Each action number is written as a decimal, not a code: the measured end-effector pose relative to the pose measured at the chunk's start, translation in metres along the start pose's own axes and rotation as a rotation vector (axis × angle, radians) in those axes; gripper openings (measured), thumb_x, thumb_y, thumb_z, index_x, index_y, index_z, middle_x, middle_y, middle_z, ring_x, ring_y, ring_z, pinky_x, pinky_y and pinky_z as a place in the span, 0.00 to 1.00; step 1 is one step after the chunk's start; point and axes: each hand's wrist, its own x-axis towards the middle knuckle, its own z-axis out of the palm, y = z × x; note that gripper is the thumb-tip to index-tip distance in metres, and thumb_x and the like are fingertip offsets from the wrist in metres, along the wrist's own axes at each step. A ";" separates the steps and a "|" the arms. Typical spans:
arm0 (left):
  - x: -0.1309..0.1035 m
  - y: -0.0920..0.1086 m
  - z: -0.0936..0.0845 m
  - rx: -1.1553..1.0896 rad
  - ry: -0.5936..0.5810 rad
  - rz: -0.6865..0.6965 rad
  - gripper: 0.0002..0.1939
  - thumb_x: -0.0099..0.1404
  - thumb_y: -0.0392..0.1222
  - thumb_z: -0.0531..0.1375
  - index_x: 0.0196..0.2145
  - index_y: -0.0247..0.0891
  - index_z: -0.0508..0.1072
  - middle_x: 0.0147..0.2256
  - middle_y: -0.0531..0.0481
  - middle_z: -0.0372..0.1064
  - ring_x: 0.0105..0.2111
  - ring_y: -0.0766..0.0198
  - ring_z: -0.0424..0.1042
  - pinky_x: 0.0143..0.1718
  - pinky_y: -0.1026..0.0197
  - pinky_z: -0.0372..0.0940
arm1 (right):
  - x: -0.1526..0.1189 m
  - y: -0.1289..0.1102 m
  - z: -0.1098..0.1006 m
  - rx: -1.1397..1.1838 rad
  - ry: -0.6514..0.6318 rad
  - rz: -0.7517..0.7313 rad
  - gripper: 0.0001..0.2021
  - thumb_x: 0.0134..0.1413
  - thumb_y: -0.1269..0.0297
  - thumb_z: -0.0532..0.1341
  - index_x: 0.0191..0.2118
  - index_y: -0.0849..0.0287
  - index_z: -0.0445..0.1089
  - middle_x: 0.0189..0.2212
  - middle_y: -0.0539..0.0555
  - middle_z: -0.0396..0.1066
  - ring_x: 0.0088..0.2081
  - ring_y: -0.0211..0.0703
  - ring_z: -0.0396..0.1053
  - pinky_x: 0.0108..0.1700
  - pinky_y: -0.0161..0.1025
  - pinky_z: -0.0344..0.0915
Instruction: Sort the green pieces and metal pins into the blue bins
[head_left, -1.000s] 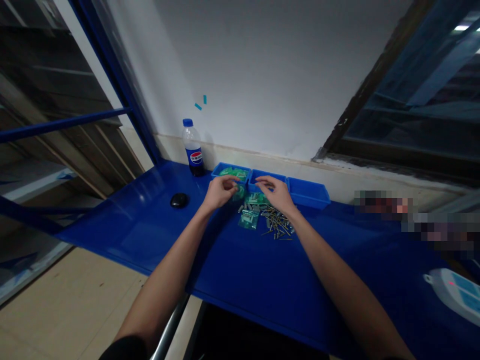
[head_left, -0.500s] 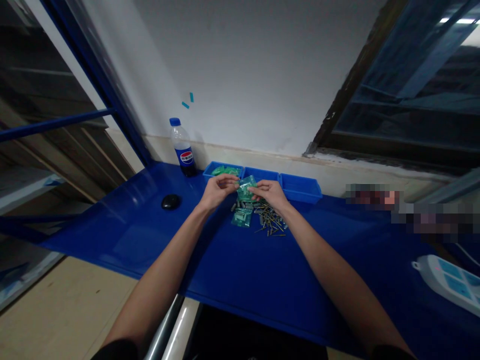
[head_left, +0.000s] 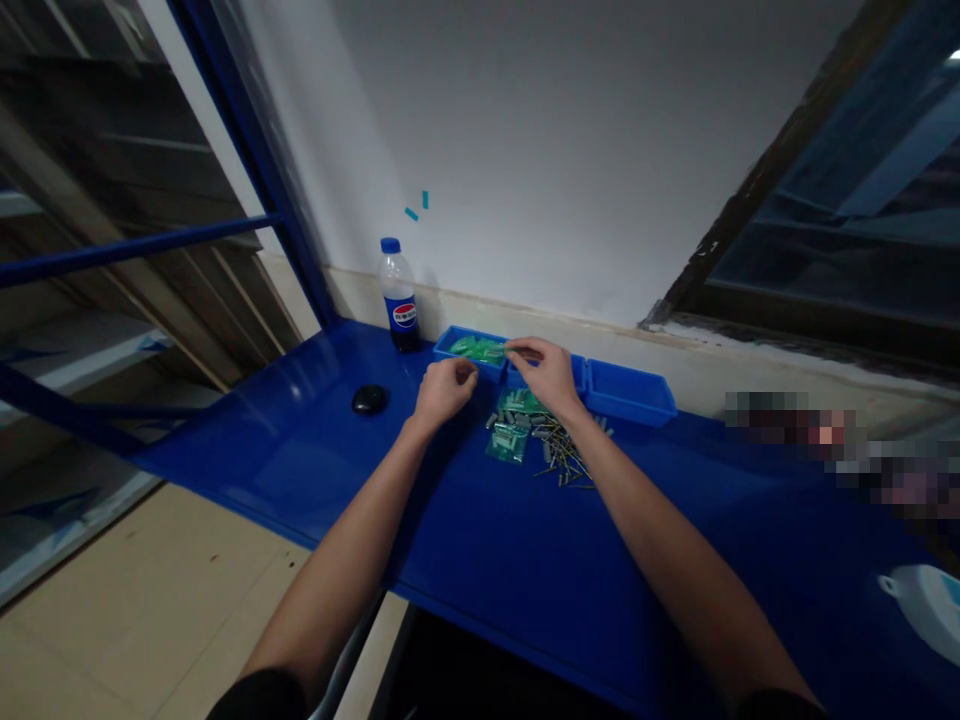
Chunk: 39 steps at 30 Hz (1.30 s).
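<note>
My right hand (head_left: 546, 375) reaches over the blue bins, its thumb and fingertips pinching the edge of a small green plastic bag (head_left: 491, 351) at the left bin (head_left: 442, 345). More green bags lie in that bin and blend with the held one. My left hand (head_left: 447, 392) hovers in front of the same bin, fingers curled and thumb pressed in; anything between them is hidden. Below the hands, another green bag (head_left: 508, 442) with small grey pieces lies on the table. Beside it is a pile of thin brass-coloured pins (head_left: 562, 452) and short grey cylinders, partly covered by my right forearm.
Two more blue bins stand in the row, the right one (head_left: 630, 393) nearest the window. A cola bottle (head_left: 403, 310) stands at the wall, left of the bins. A black rounded object (head_left: 370, 399) lies on the blue table (head_left: 480, 560). At the right edge sits a white case (head_left: 926, 605).
Both hands held a green bag together over the pile; now the hands are apart. My right hand has carried a bag left to the left bin. The view has turned slightly left.
</note>
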 end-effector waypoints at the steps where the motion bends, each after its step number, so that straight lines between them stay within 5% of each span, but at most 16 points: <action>1: -0.001 -0.002 -0.001 0.051 -0.007 -0.020 0.09 0.64 0.42 0.62 0.39 0.40 0.81 0.36 0.45 0.81 0.37 0.56 0.79 0.42 0.59 0.71 | 0.010 -0.002 0.010 -0.065 -0.023 -0.046 0.08 0.58 0.67 0.63 0.41 0.57 0.80 0.42 0.56 0.82 0.43 0.48 0.80 0.51 0.45 0.74; 6: -0.004 -0.004 -0.004 0.215 -0.066 -0.074 0.09 0.65 0.40 0.61 0.40 0.42 0.82 0.37 0.44 0.81 0.38 0.53 0.79 0.38 0.59 0.69 | 0.052 0.007 0.055 -0.440 -0.311 -0.171 0.14 0.59 0.73 0.60 0.47 0.60 0.80 0.48 0.59 0.81 0.51 0.52 0.77 0.59 0.47 0.69; 9: -0.004 -0.002 -0.004 0.237 -0.103 -0.037 0.10 0.65 0.38 0.60 0.39 0.43 0.82 0.35 0.44 0.81 0.37 0.52 0.80 0.39 0.58 0.70 | 0.063 0.013 0.062 -0.531 -0.483 -0.194 0.20 0.59 0.78 0.56 0.49 0.57 0.80 0.53 0.57 0.79 0.57 0.50 0.74 0.64 0.47 0.63; 17: -0.008 0.010 0.015 0.081 -0.320 0.380 0.23 0.66 0.46 0.63 0.57 0.39 0.77 0.52 0.41 0.78 0.52 0.50 0.77 0.55 0.54 0.69 | 0.028 0.001 0.001 -0.362 -0.212 -0.161 0.16 0.63 0.71 0.56 0.48 0.57 0.80 0.49 0.56 0.81 0.53 0.50 0.75 0.60 0.48 0.67; 24: -0.010 0.018 0.028 0.162 -0.346 0.338 0.18 0.72 0.43 0.58 0.56 0.42 0.78 0.49 0.41 0.80 0.48 0.51 0.79 0.51 0.57 0.69 | -0.028 -0.002 -0.050 -0.231 -0.033 -0.011 0.14 0.65 0.64 0.57 0.45 0.54 0.80 0.46 0.54 0.82 0.48 0.50 0.78 0.51 0.46 0.72; 31: -0.008 0.025 0.027 -0.089 0.011 0.277 0.17 0.74 0.47 0.56 0.49 0.38 0.81 0.48 0.42 0.80 0.46 0.54 0.79 0.52 0.57 0.69 | -0.043 0.006 -0.061 -0.099 -0.083 0.064 0.15 0.60 0.60 0.66 0.51 0.53 0.78 0.49 0.57 0.80 0.48 0.50 0.78 0.54 0.51 0.72; 34: -0.011 0.032 0.028 -0.320 -0.050 0.178 0.18 0.70 0.52 0.60 0.44 0.35 0.82 0.40 0.43 0.82 0.38 0.56 0.80 0.43 0.59 0.72 | -0.045 0.008 -0.057 0.135 -0.164 0.181 0.20 0.54 0.55 0.71 0.51 0.55 0.78 0.44 0.57 0.81 0.43 0.49 0.79 0.48 0.48 0.75; 39: -0.012 0.038 0.032 -0.548 -0.194 0.086 0.22 0.64 0.57 0.65 0.40 0.33 0.81 0.33 0.44 0.80 0.32 0.59 0.78 0.34 0.60 0.71 | -0.046 0.011 -0.051 0.300 -0.225 0.316 0.18 0.45 0.48 0.74 0.34 0.58 0.80 0.31 0.54 0.81 0.29 0.44 0.76 0.35 0.42 0.74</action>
